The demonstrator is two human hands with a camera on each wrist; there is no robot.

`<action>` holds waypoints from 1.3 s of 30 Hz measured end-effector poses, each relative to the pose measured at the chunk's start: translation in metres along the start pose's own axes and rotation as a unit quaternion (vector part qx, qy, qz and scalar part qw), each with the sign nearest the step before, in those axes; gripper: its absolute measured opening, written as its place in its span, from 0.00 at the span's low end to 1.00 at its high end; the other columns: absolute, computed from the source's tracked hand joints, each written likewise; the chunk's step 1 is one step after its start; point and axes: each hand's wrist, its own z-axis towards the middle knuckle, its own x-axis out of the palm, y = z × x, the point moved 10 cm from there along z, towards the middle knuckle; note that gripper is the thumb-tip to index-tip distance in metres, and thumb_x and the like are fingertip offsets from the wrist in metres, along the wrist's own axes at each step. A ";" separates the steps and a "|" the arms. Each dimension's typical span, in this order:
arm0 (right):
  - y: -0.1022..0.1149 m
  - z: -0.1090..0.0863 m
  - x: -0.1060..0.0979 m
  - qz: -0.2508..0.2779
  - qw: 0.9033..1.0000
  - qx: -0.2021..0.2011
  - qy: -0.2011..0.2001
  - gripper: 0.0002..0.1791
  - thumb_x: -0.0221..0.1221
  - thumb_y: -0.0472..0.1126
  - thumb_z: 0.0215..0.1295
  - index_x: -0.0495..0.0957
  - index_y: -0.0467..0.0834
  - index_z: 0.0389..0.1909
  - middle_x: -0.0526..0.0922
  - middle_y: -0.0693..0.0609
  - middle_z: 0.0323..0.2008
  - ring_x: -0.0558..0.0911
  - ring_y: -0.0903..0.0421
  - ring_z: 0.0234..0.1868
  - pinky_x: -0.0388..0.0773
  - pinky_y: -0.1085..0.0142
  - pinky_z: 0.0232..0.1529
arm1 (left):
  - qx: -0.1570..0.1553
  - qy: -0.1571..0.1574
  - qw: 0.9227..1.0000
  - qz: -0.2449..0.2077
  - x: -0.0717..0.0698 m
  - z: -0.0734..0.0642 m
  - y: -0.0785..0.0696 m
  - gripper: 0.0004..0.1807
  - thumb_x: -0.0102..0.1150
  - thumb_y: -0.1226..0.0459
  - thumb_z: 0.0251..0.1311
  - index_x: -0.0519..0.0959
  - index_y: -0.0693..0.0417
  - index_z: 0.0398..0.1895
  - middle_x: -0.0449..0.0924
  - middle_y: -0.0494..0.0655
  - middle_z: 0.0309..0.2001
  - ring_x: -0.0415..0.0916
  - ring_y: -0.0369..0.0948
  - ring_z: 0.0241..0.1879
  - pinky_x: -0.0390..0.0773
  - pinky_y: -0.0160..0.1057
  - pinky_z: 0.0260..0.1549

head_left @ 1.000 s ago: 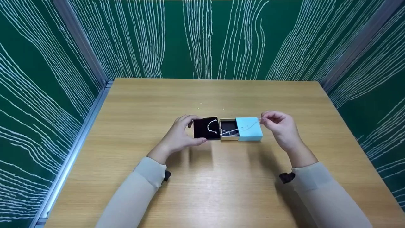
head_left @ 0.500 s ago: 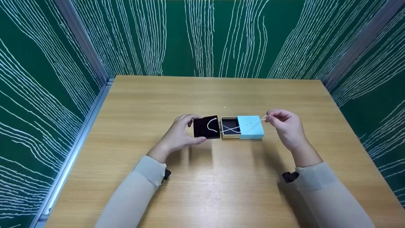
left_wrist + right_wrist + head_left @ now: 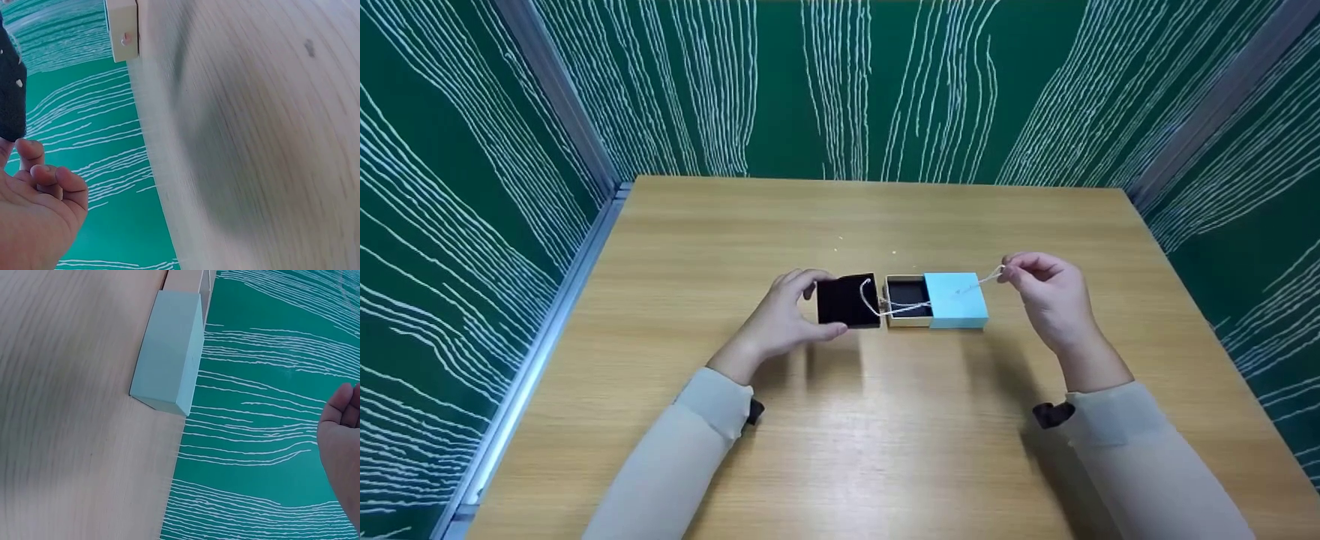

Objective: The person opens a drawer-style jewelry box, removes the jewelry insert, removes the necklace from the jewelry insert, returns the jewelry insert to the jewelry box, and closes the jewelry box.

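Note:
In the head view my left hand (image 3: 776,322) grips a square black velvety pad (image 3: 840,304) between thumb and fingers, above the table. My right hand (image 3: 1054,307) pinches one end of a thin silvery chain (image 3: 988,277) between thumb and forefinger. From there the chain stretches left over a jewelry box and ends in a curve on the pad. Half pulled out of its light blue sleeve (image 3: 960,304), the box's drawer (image 3: 907,322) has a pale gold wall and a dark inside. The left wrist view shows the pad's edge (image 3: 12,84) above my fingertips.
The box rests on a wooden table (image 3: 870,435), just right of the pad. Several tiny pale specks (image 3: 894,253) lie beyond it. Green panels with white wavy lines (image 3: 780,90) rise behind the table and at both sides, joined by metal posts (image 3: 559,97).
My right hand has moved right and slightly away, drawing the chain with it. The chain's curve on the pad has slid toward the box. My left hand has stayed nearly still.

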 end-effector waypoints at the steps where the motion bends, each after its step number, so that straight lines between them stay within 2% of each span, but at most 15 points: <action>1: 0.000 0.000 -0.001 -0.004 1.000 0.003 -0.001 0.12 0.62 0.25 0.79 0.91 0.41 0.38 0.90 0.56 0.42 0.87 0.59 0.48 0.84 0.72 0.62 | -0.002 0.000 1.000 0.000 0.000 0.000 0.000 0.45 0.88 0.49 0.56 0.77 0.42 0.77 0.77 0.47 0.68 0.71 0.55 0.70 0.73 0.60 0.73; 8: 0.002 0.000 -0.005 -0.008 1.000 0.002 0.002 0.07 0.64 0.28 0.80 0.90 0.38 0.41 0.90 0.55 0.43 0.87 0.59 0.48 0.82 0.71 0.66 | -0.004 0.001 1.000 -0.003 -0.001 -0.002 0.002 0.45 0.88 0.48 0.56 0.77 0.41 0.77 0.77 0.47 0.69 0.70 0.52 0.70 0.73 0.61 0.74; 15: 0.004 -0.001 -0.008 -0.002 1.000 -0.007 -0.005 0.03 0.67 0.29 0.78 0.89 0.33 0.42 0.91 0.55 0.43 0.87 0.58 0.48 0.83 0.71 0.63 | -0.004 0.001 1.000 -0.004 -0.002 -0.002 0.003 0.45 0.88 0.48 0.56 0.77 0.40 0.77 0.77 0.46 0.69 0.70 0.52 0.70 0.73 0.61 0.74; 20: 0.006 -0.001 -0.008 0.027 0.999 -0.025 -0.008 0.06 0.66 0.25 0.77 0.89 0.35 0.39 0.90 0.54 0.41 0.87 0.58 0.46 0.84 0.70 0.61 | 0.001 -0.001 1.000 -0.012 -0.004 -0.002 0.004 0.44 0.87 0.46 0.56 0.78 0.40 0.75 0.77 0.47 0.65 0.69 0.52 0.68 0.73 0.62 0.72; 23: 0.005 -0.001 -0.011 0.036 0.999 -0.030 -0.010 0.05 0.67 0.25 0.76 0.89 0.34 0.39 0.90 0.54 0.40 0.87 0.58 0.44 0.85 0.70 0.60 | 0.001 -0.003 1.000 -0.013 -0.006 -0.003 0.005 0.44 0.87 0.46 0.55 0.78 0.40 0.75 0.77 0.46 0.65 0.70 0.54 0.69 0.73 0.62 0.72; 30: 0.003 -0.005 -0.016 0.044 0.999 -0.027 -0.015 0.06 0.65 0.26 0.78 0.87 0.35 0.39 0.89 0.52 0.42 0.86 0.57 0.45 0.86 0.70 0.60 | -0.008 -0.003 1.000 -0.007 -0.009 -0.006 0.008 0.45 0.88 0.47 0.55 0.78 0.39 0.76 0.77 0.46 0.71 0.70 0.57 0.73 0.72 0.62 0.76; 35: -0.001 -0.008 -0.019 0.050 0.998 -0.021 -0.016 0.06 0.64 0.26 0.79 0.87 0.33 0.39 0.87 0.51 0.43 0.85 0.57 0.47 0.87 0.69 0.57 | -0.011 -0.001 1.000 -0.012 -0.010 -0.009 0.010 0.45 0.88 0.47 0.56 0.77 0.37 0.77 0.76 0.45 0.69 0.70 0.54 0.70 0.72 0.63 0.74; 39: -0.005 -0.011 -0.021 0.054 0.998 -0.009 -0.018 0.08 0.61 0.25 0.80 0.87 0.33 0.39 0.87 0.50 0.43 0.84 0.56 0.48 0.87 0.69 0.57 | -0.007 0.002 1.000 -0.017 -0.011 -0.011 0.008 0.44 0.87 0.47 0.56 0.78 0.38 0.77 0.76 0.45 0.68 0.69 0.54 0.70 0.72 0.65 0.74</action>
